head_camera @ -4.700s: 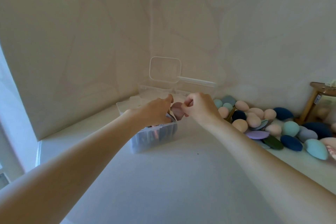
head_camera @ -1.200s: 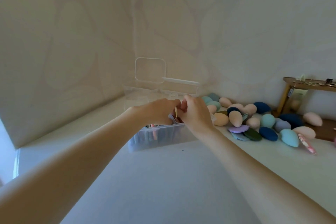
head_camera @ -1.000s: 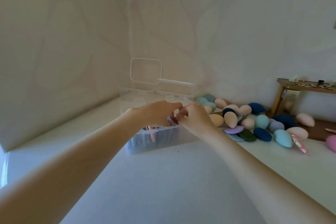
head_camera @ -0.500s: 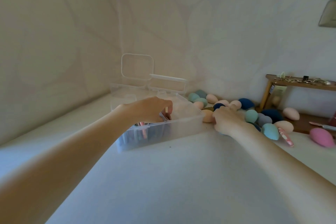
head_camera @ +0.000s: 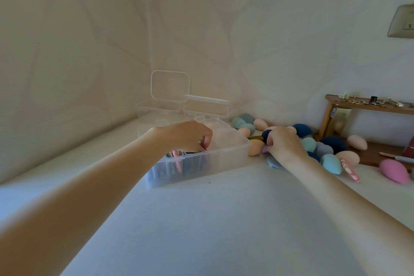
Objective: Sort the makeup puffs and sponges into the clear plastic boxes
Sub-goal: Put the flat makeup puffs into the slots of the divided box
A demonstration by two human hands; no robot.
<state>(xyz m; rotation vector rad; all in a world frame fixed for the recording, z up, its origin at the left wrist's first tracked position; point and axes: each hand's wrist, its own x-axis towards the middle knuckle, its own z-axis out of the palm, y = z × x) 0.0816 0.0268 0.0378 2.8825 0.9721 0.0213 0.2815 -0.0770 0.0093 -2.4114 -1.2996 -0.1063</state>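
Nearest me, my left hand [head_camera: 189, 135] sits curled over the front clear box [head_camera: 201, 159], fingers pinching what looks like a flat puff at the end of the row already standing on edge inside, though the grip is partly hidden. Just right of it my right hand [head_camera: 283, 144] is down in the pile [head_camera: 313, 141], fingers curled around a pale lilac puff [head_camera: 265, 149]. Beyond, a second clear box [head_camera: 170, 116] stands open, apparently empty, and many egg-shaped sponges remain loose on the table [head_camera: 224, 219], so I judge sorting under halfway.
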